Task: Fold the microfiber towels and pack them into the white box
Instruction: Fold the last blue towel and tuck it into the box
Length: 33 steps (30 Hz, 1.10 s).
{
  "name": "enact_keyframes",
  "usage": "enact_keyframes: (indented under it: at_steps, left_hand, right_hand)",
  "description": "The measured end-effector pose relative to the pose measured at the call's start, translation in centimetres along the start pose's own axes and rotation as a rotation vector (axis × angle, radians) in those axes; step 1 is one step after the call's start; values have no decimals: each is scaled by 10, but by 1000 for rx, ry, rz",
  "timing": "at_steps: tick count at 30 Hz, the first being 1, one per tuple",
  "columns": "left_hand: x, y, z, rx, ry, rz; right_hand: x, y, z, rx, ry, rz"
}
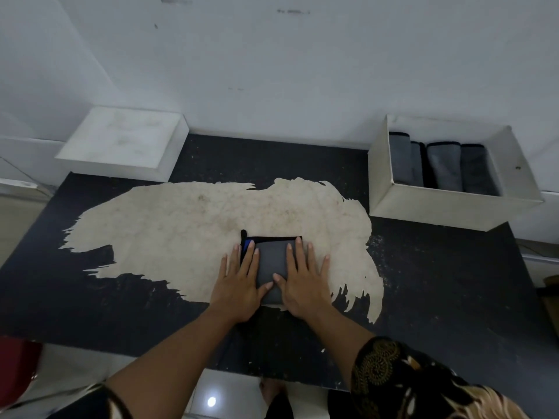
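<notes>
A grey microfiber towel (272, 261) with black edging and a blue tag lies folded into a small rectangle in the middle of the dark table. My left hand (239, 282) lies flat on its left side, fingers straight. My right hand (302, 282) presses flat on its right side, fingers spread. The thumbs nearly meet over the towel's near half. At the back right stands the open white box (447, 207). Several folded grey towels (438, 167) stand on edge inside it, side by side.
The dark table (438, 282) has a large worn pale patch (181, 225) under and around the towel. A white lid or closed box (124, 140) sits at the back left. A white wall rises behind. A red object (15, 370) shows at the lower left.
</notes>
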State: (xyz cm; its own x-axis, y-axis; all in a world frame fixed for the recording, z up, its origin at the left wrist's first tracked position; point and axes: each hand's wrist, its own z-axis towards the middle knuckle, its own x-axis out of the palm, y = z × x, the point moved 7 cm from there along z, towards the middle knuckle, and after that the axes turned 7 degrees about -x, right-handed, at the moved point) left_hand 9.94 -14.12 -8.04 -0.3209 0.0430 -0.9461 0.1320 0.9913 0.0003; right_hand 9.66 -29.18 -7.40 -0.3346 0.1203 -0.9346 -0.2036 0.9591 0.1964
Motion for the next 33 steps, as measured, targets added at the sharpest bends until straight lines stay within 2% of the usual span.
enact_keyframes:
  at_steps: [3, 7, 10, 13, 15, 19, 22, 25, 27, 29, 33]
  left_hand:
    - [-7, -4, -2, 41, -8, 38]
    - [-27, -8, -17, 132, -187, 51]
    - [-31, -8, -26, 191, -315, 25]
    - [-39, -12, -25, 204, -313, -74]
    - [-49, -12, -18, 105, -237, -321]
    - [-64, -17, 1, -306, 16, -954]
    - [-64, -37, 12, -411, 282, -1163]
    - [-49, -47, 17, -526, 423, -1318]
    - [-43, -48, 21, -584, 403, -1280]
    - [-46, -45, 25, -604, 334, -1113]
    - [-50, -49, 30, -556, 288, -847]
  right_hand:
    - [-12, 4, -1, 47, 0, 38]
    - [-38, -6, -16, 363, -221, 221]
    - [-23, -13, -26, 529, -116, 453]
    - [-11, -16, -28, 534, -15, 626]
    - [-13, -16, -28, 514, -19, 737]
    - [-33, -7, -27, 401, -180, 792]
    - [-47, 12, -28, 267, -308, 776]
    - [-41, 20, -32, 236, -339, 748]
    - [-33, 22, -36, 221, -355, 720]
    - [-31, 27, -38, 176, -399, 687]
    - [-26, 30, -44, 186, -455, 671]
